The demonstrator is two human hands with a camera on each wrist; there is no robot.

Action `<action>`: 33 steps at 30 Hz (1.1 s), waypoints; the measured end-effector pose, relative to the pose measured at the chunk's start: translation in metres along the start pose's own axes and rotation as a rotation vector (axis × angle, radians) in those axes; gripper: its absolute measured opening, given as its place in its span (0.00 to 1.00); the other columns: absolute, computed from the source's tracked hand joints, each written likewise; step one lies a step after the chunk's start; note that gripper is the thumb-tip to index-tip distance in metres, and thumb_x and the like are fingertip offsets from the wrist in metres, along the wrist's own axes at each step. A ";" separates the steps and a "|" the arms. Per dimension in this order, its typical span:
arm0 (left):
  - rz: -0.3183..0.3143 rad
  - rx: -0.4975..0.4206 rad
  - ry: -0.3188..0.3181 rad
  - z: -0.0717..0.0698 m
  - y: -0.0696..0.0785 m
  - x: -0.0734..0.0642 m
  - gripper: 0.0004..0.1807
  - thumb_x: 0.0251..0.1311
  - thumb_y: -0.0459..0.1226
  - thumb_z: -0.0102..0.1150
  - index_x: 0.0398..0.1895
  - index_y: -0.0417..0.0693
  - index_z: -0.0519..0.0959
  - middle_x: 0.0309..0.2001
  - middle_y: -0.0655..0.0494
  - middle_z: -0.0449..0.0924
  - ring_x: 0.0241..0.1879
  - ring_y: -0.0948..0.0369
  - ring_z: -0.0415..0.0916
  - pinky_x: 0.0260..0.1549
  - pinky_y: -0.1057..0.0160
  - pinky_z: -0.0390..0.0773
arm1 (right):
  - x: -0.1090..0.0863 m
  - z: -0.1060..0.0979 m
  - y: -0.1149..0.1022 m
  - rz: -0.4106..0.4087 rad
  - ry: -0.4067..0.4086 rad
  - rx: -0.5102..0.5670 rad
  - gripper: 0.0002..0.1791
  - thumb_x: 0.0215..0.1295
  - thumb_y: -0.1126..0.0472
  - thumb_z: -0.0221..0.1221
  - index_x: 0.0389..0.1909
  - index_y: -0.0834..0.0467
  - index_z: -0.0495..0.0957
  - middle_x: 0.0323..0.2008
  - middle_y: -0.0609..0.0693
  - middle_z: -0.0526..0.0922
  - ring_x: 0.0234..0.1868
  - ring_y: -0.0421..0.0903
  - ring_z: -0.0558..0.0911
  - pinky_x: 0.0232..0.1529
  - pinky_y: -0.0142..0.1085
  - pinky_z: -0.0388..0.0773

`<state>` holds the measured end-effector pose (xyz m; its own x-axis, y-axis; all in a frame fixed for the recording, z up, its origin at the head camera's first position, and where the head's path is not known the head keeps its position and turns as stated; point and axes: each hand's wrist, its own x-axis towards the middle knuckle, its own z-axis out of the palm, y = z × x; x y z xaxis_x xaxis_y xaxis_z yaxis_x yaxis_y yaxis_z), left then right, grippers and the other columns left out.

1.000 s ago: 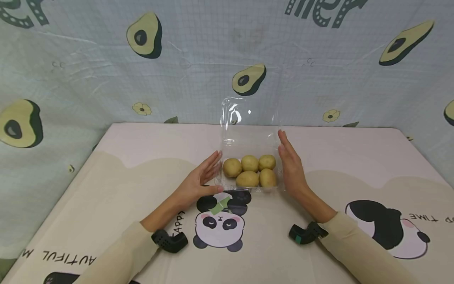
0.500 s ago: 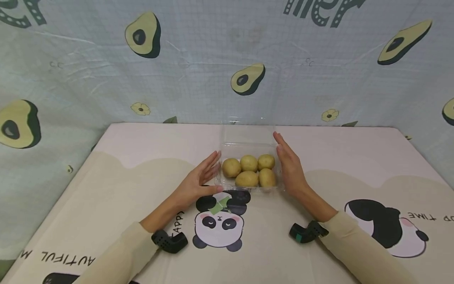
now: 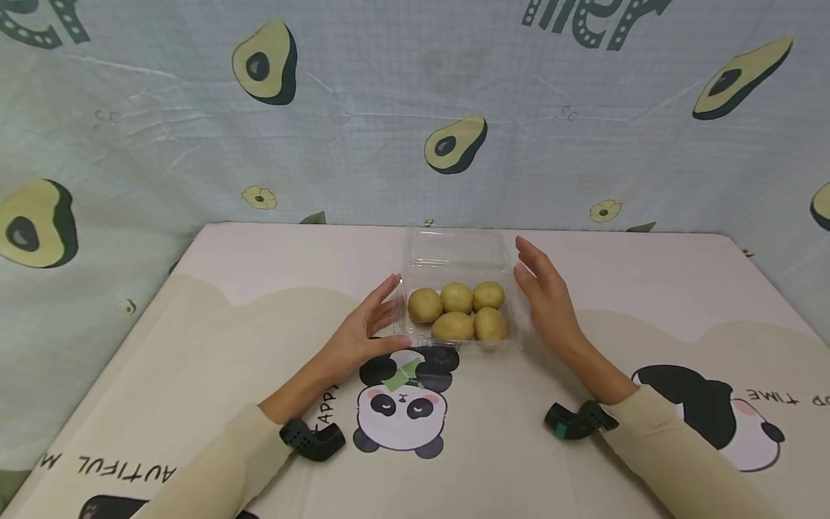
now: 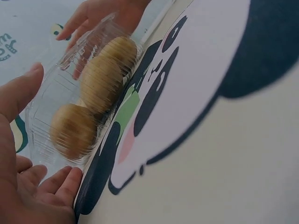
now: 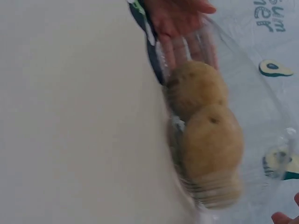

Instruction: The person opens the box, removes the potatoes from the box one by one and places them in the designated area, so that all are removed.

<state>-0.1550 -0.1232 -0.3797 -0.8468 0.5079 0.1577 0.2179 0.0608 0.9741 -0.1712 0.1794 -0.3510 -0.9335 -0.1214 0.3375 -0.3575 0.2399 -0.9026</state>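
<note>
A clear plastic clamshell box (image 3: 457, 274) stands on the table with its lid (image 3: 457, 246) folded back at the far side. Several yellow-brown potatoes (image 3: 452, 326) lie inside it. My left hand (image 3: 359, 333) is at the box's left side, fingers extended along the wall and thumb near the front corner. On the right, my right hand (image 3: 551, 303) hovers beside the box with a small gap, its fingers loosely bent and holding nothing. The left wrist view shows the potatoes (image 4: 100, 86) through the ribbed wall. In the right wrist view, potatoes (image 5: 212, 140) look blurred.
The table cover (image 3: 493, 447) carries printed pandas and lettering. Behind it hangs a pale sheet (image 3: 363, 144) with avocado prints, close to the table's back edge. Dark devices are strapped on both wrists, such as the left wrist camera (image 3: 313, 441).
The lid has dropped from upright to lying low at the back. My right hand has moved off the box's side to the right. My left hand has stayed in place.
</note>
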 end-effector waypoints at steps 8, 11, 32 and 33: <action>-0.010 0.052 -0.001 0.001 0.001 0.001 0.50 0.57 0.39 0.67 0.77 0.60 0.46 0.76 0.57 0.43 0.70 0.52 0.54 0.64 0.54 0.62 | 0.007 -0.019 -0.015 -0.091 0.005 -0.012 0.28 0.73 0.62 0.49 0.71 0.63 0.56 0.67 0.54 0.62 0.65 0.54 0.66 0.61 0.29 0.65; -0.018 0.057 -0.002 0.001 0.000 0.002 0.49 0.57 0.39 0.67 0.77 0.61 0.46 0.76 0.57 0.44 0.69 0.51 0.55 0.63 0.54 0.64 | 0.009 -0.021 -0.020 -0.123 -0.028 0.002 0.28 0.72 0.64 0.51 0.71 0.59 0.57 0.67 0.53 0.63 0.62 0.54 0.69 0.59 0.29 0.68; -0.017 0.046 0.006 0.000 0.000 0.002 0.49 0.56 0.35 0.67 0.76 0.54 0.47 0.75 0.60 0.45 0.70 0.53 0.53 0.64 0.62 0.61 | 0.017 0.022 -0.031 -0.255 -0.276 -0.200 0.29 0.63 0.60 0.63 0.66 0.53 0.68 0.59 0.46 0.75 0.48 0.50 0.77 0.47 0.39 0.78; -0.017 0.043 0.006 0.000 0.000 0.002 0.49 0.56 0.35 0.67 0.76 0.54 0.47 0.75 0.60 0.45 0.70 0.54 0.53 0.64 0.62 0.61 | 0.017 0.024 -0.031 -0.250 -0.281 -0.208 0.29 0.63 0.58 0.63 0.65 0.53 0.69 0.58 0.46 0.75 0.48 0.51 0.77 0.47 0.40 0.78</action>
<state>-0.1572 -0.1220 -0.3795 -0.8533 0.5016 0.1422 0.2242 0.1067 0.9687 -0.1755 0.1463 -0.3234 -0.7836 -0.4515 0.4268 -0.5967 0.3556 -0.7194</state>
